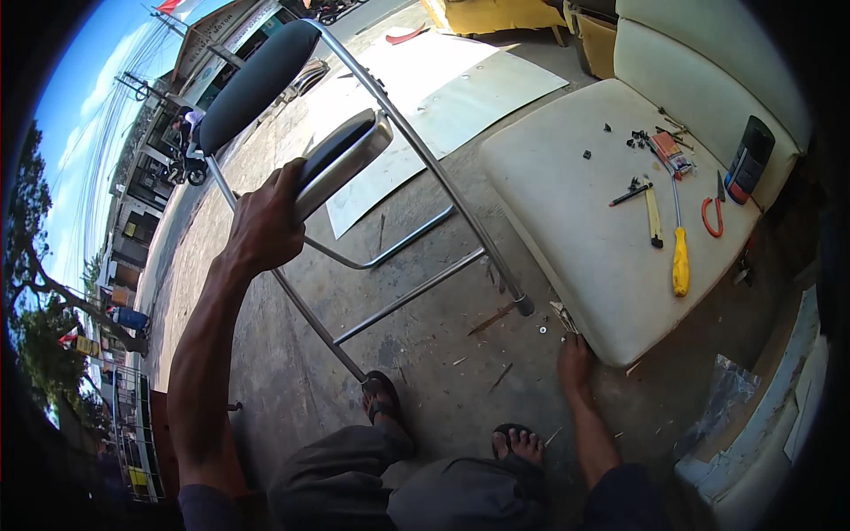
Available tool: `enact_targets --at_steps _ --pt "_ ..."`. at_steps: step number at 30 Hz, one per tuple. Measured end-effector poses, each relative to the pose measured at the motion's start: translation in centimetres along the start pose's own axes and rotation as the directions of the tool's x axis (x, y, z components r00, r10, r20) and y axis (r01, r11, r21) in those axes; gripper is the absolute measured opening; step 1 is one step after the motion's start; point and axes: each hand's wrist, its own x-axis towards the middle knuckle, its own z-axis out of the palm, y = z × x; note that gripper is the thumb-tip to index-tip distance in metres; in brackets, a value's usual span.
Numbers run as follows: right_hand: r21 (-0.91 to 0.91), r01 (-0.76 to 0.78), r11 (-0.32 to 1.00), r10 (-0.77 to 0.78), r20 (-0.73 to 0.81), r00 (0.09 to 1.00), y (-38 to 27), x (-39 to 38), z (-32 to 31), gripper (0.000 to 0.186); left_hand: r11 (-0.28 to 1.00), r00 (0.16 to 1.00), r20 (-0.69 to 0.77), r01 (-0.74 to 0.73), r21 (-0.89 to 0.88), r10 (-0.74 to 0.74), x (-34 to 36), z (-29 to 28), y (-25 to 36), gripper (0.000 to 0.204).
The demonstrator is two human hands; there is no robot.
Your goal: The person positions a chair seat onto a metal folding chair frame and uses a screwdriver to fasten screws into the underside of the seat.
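two hands busy: my left hand point(266, 221) clenched round folding chair point(341, 159) seat edge, my right hand point(574, 358) flat on concrete floor point(425, 345) by cushion point(575, 203), holding nothing. risk: chair leg skids, frame tips.

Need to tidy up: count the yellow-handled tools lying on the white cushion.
2. A yellow-handled screwdriver lies near the cushion's front right edge; a yellowish utility knife lies just left of it. Smaller tools beyond may hide more.

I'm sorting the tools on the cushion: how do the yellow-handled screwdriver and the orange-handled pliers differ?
The yellow-handled screwdriver is long and straight, with one thick handle; the orange-handled pliers are shorter, with two curved handles spread apart. The screwdriver lies nearer the cushion's front edge. Both rest loose on the cushion, untouched by either hand.
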Motion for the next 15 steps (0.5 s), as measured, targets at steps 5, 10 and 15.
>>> enact_targets --at_steps 5,10,15 --pt "0.284 -0.356 0.890 0.310 0.193 0.931 -1.3 -1.1 -1.0 0.018 1.000 0.999 0.029 -0.020 -0.017 0.020 1.1 -0.4 -0.2 0.064" --pt "0.601 -0.667 0.439 0.033 0.732 0.681 -16.2 0.6 -2.3 0.032 1.000 0.998 0.062 -0.017 0.009 0.016 1.8 0.0 -3.7 0.062" --pt "0.701 -0.617 0.356 -0.207 0.704 0.679 -26.2 8.2 1.2 0.041 1.000 1.000 0.019 -0.022 -0.007 0.022 5.0 0.0 -4.8 0.056"
